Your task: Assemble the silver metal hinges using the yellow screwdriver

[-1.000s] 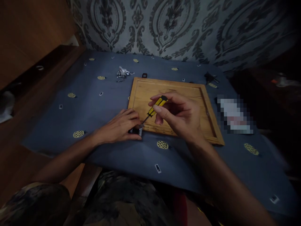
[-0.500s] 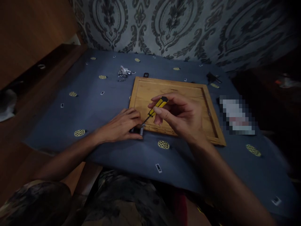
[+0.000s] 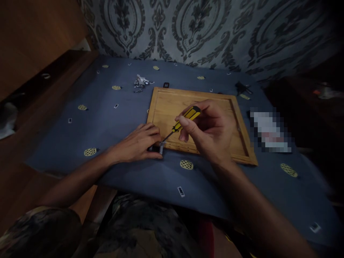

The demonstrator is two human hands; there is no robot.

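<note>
My right hand (image 3: 212, 132) grips the screwdriver (image 3: 186, 119), its tip on the metal fitting (image 3: 161, 146) that my left hand (image 3: 137, 145) pinches at the near-left corner of the wooden panel (image 3: 166, 104). Loose hardware (image 3: 140, 82) lies by the far edge of the desk (image 3: 107, 118).

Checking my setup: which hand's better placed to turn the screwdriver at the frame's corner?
Likely the right hand: it grips the screwdriver, tip on the metal fitting that the left hand pins down.
</note>
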